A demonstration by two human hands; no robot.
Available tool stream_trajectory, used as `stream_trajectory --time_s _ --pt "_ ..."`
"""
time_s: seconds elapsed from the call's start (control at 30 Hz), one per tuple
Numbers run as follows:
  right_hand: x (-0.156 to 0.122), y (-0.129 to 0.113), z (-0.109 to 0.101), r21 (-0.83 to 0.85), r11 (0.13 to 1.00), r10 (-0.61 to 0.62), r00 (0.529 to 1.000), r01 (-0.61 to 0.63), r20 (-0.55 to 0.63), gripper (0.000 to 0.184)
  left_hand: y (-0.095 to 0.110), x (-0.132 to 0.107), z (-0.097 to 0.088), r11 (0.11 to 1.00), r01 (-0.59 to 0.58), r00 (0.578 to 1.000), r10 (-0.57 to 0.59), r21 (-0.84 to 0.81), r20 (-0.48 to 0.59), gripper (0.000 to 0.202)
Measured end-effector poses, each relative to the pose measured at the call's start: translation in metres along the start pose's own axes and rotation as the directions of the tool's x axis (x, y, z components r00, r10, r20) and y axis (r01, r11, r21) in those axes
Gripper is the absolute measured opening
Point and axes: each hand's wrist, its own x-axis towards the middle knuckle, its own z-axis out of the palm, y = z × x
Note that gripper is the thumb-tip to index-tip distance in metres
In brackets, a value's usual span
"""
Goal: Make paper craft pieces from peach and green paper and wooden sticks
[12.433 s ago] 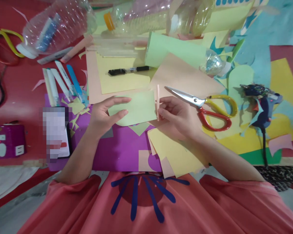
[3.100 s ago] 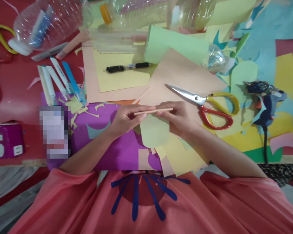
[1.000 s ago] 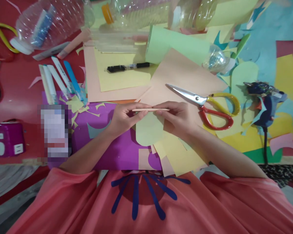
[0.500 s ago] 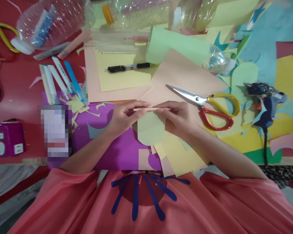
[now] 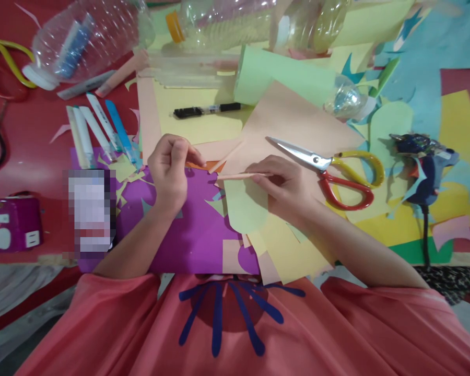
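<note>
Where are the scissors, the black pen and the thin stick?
scissors [image 5: 321, 163], head view, on the pivot where the blades cross.
black pen [image 5: 207, 110], head view, on the middle of its barrel.
thin stick [image 5: 238, 176], head view, on its bare middle part.

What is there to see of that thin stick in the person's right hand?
The stick is thin, straight and pale peach, perhaps tightly rolled paper. It lies almost level, left to right. The right hand pinches its right end; its left end is free. A light green paper piece with a rounded lower edge sits just beneath; whether joined, I cannot tell. The left hand, fingers curled, is apart from it.
</note>
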Motion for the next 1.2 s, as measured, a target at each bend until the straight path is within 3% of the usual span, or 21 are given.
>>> stream_trajectory --time_s 0.23,0.37,0.43,0.5,0.63,0.73,0.8,0.87,0.93,1.03,1.1,1.2 --pt "-0.001 0.007 0.002 -0.011 0.999 0.049 0.990 -0.051 -0.129 0.010 -0.003 0.006 -0.006 0.987 -0.108 0.993 0.113 0.115 -0.037 0.057" --pt "-0.001 0.013 0.002 -0.035 0.997 0.063 0.978 -0.071 -0.200 0.014 -0.008 0.013 -0.006 0.992 -0.097 0.989 0.105 0.078 -0.104 0.043" --pt "0.000 0.018 0.001 -0.063 0.998 0.007 0.969 -0.024 -0.248 0.017 -0.006 0.012 -0.006 0.986 -0.101 0.993 0.108 0.131 -0.047 0.037" --pt "0.000 0.021 -0.002 -0.066 0.997 -0.049 0.963 0.033 -0.263 0.024 -0.001 0.007 -0.006 0.953 -0.175 0.983 0.158 0.248 0.089 0.028" --pt "0.000 0.018 -0.003 -0.153 0.983 -0.122 0.981 0.099 -0.148 0.039 0.011 -0.006 -0.003 0.827 -0.433 0.866 0.272 0.358 0.420 0.012" --pt "-0.002 0.011 -0.001 -0.266 0.955 -0.145 0.989 0.129 -0.040 0.043 0.012 -0.012 0.000 0.763 -0.579 0.694 0.278 0.286 0.664 0.013" --pt "-0.002 0.005 -0.001 -0.326 0.937 -0.144 0.989 0.126 -0.030 0.043 0.008 -0.013 0.002 0.722 -0.643 0.583 0.246 0.255 0.775 0.016" --pt "-0.003 -0.002 -0.003 -0.375 0.918 -0.162 0.985 0.129 -0.056 0.041 0.004 -0.013 0.003 0.686 -0.670 0.518 0.160 0.283 0.840 0.023" --pt "-0.005 -0.010 -0.011 -0.413 0.900 -0.170 0.984 0.135 -0.048 0.038 0.000 -0.013 0.004 0.651 -0.682 0.483 0.060 0.333 0.874 0.032" --pt "-0.014 -0.019 -0.032 -0.512 0.854 -0.119 0.993 0.092 -0.020 0.034 -0.002 -0.015 0.004 0.618 -0.693 0.466 -0.009 0.371 0.885 0.038" --pt "-0.025 -0.019 -0.050 -0.641 0.767 -0.084 0.988 -0.018 -0.128 0.032 -0.002 -0.016 0.004 0.614 -0.689 0.471 -0.025 0.385 0.882 0.038" --pt "-0.045 -0.005 -0.077 -0.796 0.552 -0.075 0.935 -0.250 -0.346 0.036 -0.001 -0.017 0.004 0.625 -0.672 0.488 -0.029 0.396 0.873 0.037"
